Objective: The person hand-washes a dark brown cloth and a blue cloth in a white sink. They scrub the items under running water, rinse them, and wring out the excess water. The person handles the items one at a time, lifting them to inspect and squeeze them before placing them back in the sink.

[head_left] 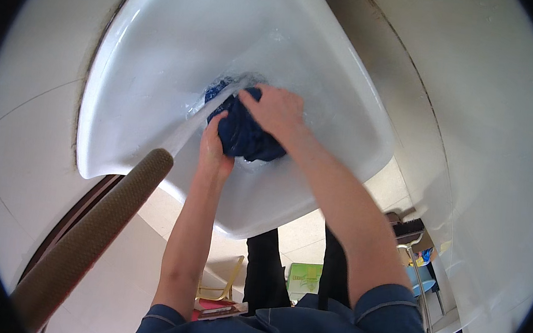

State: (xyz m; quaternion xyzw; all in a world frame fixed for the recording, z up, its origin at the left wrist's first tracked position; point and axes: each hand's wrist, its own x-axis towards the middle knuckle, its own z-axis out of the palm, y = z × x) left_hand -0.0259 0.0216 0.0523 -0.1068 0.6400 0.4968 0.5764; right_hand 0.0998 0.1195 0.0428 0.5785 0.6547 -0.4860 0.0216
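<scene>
A wet, bunched dark blue cloth (244,133) lies low in a white sink basin (163,43). My left hand (215,148) grips its near left side, with the thumb up along the fabric and the other fingers hidden beneath. From the right, my right hand (274,111) holds the top of the bundle; its fingertips are partly out of sight behind the cloth. A stream of water (194,125) runs from a brown textured hose (99,231) onto the cloth's upper left part and splashes around it.
Tiled walls close in on both sides of the basin. The hose crosses the lower left, beside my left forearm. Below the front rim are my legs, a green box (304,279) and a gold metal frame (226,283). A black-bristled brush (408,228) and a metal rack stand at lower right.
</scene>
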